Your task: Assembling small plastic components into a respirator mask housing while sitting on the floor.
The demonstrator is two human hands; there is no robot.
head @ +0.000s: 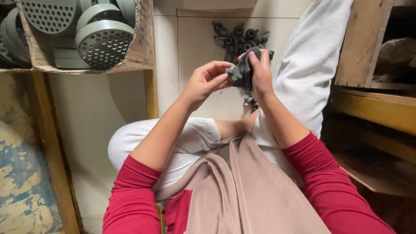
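Note:
My right hand (261, 74) grips a bunch of dark grey plastic parts (248, 65) held above the floor. My left hand (207, 80) pinches a small grey cross-shaped fitting (233, 73) at the left edge of that bunch, fingers curled around it. Both hands meet in front of my knees. Beyond them a pile of several dark grey round fittings (240, 37) lies on the pale tiled floor (195, 39). A few more small parts (250, 101) show just under my right wrist.
A torn cardboard box (141, 47) at the upper left holds several grey perforated round caps (104, 42). My legs in white trousers (303, 65) are folded on the floor. A wooden shelf unit (372, 104) stands at the right, a yellow wooden rail (52, 147) at the left.

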